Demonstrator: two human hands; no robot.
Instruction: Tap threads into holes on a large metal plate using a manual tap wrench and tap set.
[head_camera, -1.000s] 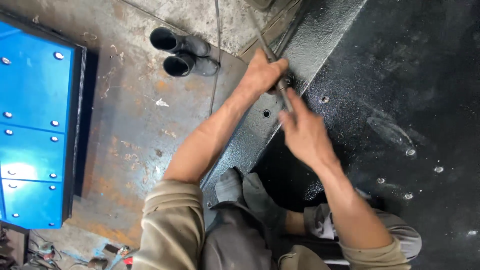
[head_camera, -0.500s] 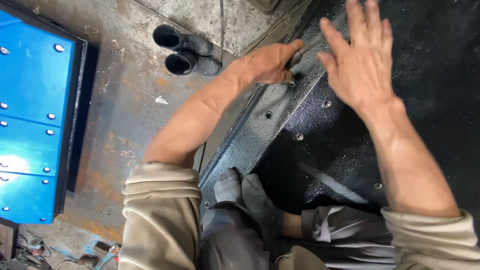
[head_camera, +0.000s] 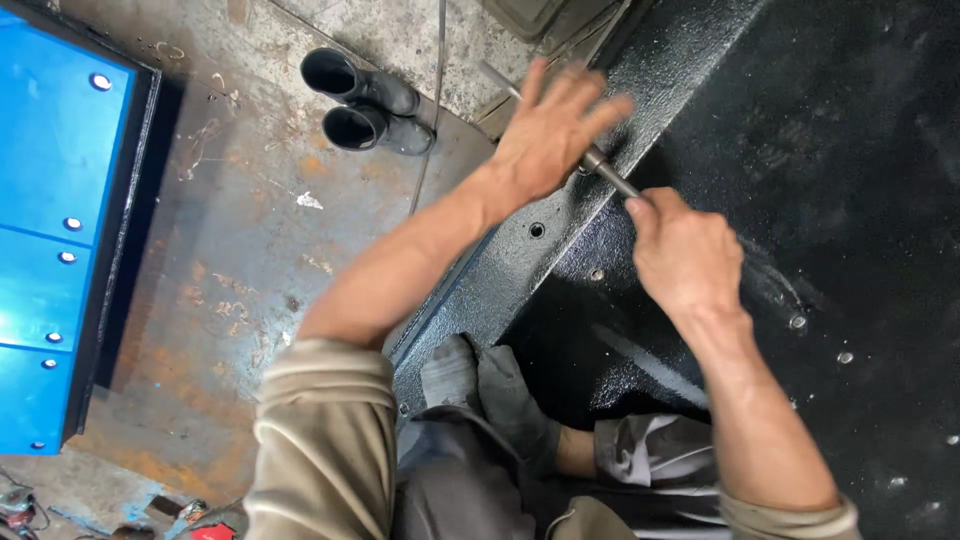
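Note:
My left hand (head_camera: 548, 130) rests with fingers spread over the middle of a grey metal T-handle wrench (head_camera: 606, 169), which stands on the flange of a black-painted steel panel (head_camera: 820, 150). My right hand (head_camera: 684, 250) is closed around the near end of the wrench's bar. The far end of the bar sticks out past my left hand. The wrench's tip is hidden under my left palm. Bolt holes (head_camera: 536, 229) and bolt heads dot the flange and the panel.
A pair of black rubber boots (head_camera: 362, 105) lies on the rusty steel floor (head_camera: 240, 270) to the left. A blue panel (head_camera: 55, 230) with bolts fills the left edge. A thin cable (head_camera: 432, 100) runs across the floor. My feet (head_camera: 485, 385) rest on the black flange.
My right hand came down from an open spread above the panel and closed on the wrench bar. My left hand opened its fingers over the wrench's middle.

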